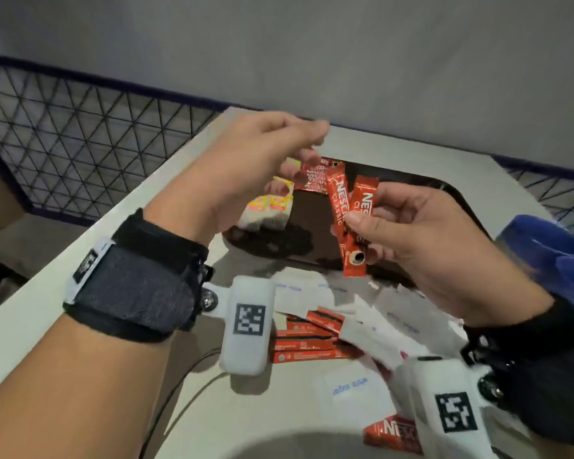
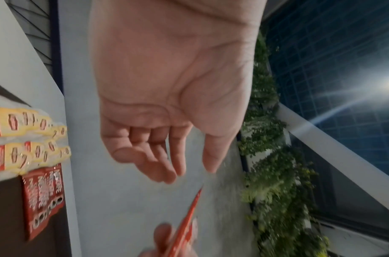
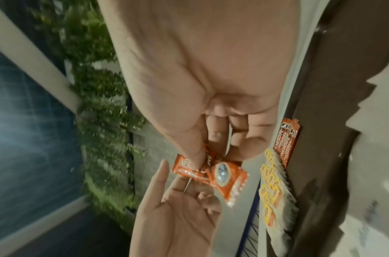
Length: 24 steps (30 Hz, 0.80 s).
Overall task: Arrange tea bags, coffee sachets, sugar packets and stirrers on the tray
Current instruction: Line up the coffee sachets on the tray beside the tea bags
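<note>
My right hand [image 1: 358, 223] pinches two red coffee sachets [image 1: 348, 220] between thumb and fingers, held above the dark brown tray [image 1: 310, 223]. The right wrist view shows the same pinch [image 3: 202, 156] on the sachets [image 3: 224, 175]. My left hand [image 1: 312, 144] hovers over the tray's far left, fingers loosely curled and empty; its palm [image 2: 189, 172] holds nothing. On the tray lie yellow-labelled tea bags [image 1: 269, 210] in rows and a fanned group of coffee sachets [image 1: 315, 175] beside them. I see no stirrers.
White sugar packets [image 1: 312, 289] and loose red coffee sachets [image 1: 305, 342] are scattered on the white table in front of the tray. A blue object [image 1: 550, 256] stands at the right. A black cable [image 1: 179, 392] crosses the near left. Wire mesh fencing borders the table.
</note>
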Tool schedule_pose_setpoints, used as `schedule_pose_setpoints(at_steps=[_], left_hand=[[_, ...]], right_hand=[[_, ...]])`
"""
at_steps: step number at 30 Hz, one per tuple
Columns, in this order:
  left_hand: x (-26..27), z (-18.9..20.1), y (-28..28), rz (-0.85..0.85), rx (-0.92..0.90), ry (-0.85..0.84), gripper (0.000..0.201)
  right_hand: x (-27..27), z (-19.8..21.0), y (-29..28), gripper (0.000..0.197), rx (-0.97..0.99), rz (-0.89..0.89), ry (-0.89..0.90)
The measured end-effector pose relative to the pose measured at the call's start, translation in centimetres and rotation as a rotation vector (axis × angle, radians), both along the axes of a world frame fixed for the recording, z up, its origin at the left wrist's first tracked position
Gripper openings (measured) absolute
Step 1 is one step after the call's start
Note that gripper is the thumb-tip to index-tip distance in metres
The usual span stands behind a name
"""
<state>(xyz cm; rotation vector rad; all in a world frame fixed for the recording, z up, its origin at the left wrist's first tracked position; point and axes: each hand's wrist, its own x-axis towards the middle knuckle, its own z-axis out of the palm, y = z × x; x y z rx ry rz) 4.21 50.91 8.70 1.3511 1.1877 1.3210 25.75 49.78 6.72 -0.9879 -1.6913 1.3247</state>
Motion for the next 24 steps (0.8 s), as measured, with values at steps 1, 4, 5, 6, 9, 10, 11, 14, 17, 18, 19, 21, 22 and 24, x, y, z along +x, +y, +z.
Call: schedule_pose_setpoints(at_steps=[1,4,5,6,9,10,11,14,17,18,19,21,22,24], left_hand=[[0.7,-0.1,-0.3,-0.075,-0.007,0.04,0.026],[2.3,-0.6,-0.9,-0.196,0.006,0.137,0.02],[2.6,-0.8,-0.9,-0.204,0.011,0.15,0.014],[2.8,-1.0,-0.9,-0.204,0.012,0.154,0.01],[3.3,-1.5,-0.6,-0.196,-0.02,0.101,0.009],[3.5,-1.7,-0.5,-0.201,-0.034,0.068,0.01],[3.8,-1.7,-0.6,-0.211,-0.045,0.036,0.01],[4.5,-1.9,-0.8,-0.255,-0.064,-0.033,0.008],[4.8,-1.9,-1.0,-0.289,-0.088,-0.091,0.008],[4.9,-1.9,-1.1,-0.297,-0.089,-0.11,0.007],[5.1,-1.9,-1.2,-0.304,-0.089,-0.13,0.008],[5.3,-1.8,-1.3,-0.314,-0.09,-0.156,0.015],[5.3,-1.7,-1.3,-0.315,-0.092,-0.159,0.019],[5.5,-1.7,-1.3,-0.294,-0.091,-0.161,0.02]], right_hand=[[0.2,-0.1,0.2,0.019,0.008,-0.028,0.053],[0.7,-0.6,0.5,0.019,0.067,-0.096,0.122],[0.8,-0.6,0.5,0.019,0.088,-0.102,0.114],[1.1,-0.7,0.6,0.019,0.114,-0.099,0.09],[1.9,-0.7,0.4,0.018,0.175,-0.078,0.04],[2.1,-0.6,0.3,0.018,0.18,-0.08,0.049],[2.3,-0.5,0.1,0.02,0.182,-0.081,0.06],[2.6,-0.5,-0.3,0.026,0.216,-0.07,0.038],[2.6,-0.7,-0.4,0.029,0.175,-0.056,0.021],[2.6,-0.7,-0.4,0.03,0.164,-0.057,0.02],[2.6,-0.7,-0.5,0.03,0.163,-0.056,0.021],[2.6,-0.6,-0.5,0.028,0.198,-0.063,0.01],[2.6,-0.6,-0.5,0.027,0.221,-0.071,0.001],[2.5,-0.7,-0.5,0.026,0.243,-0.083,0.005]])
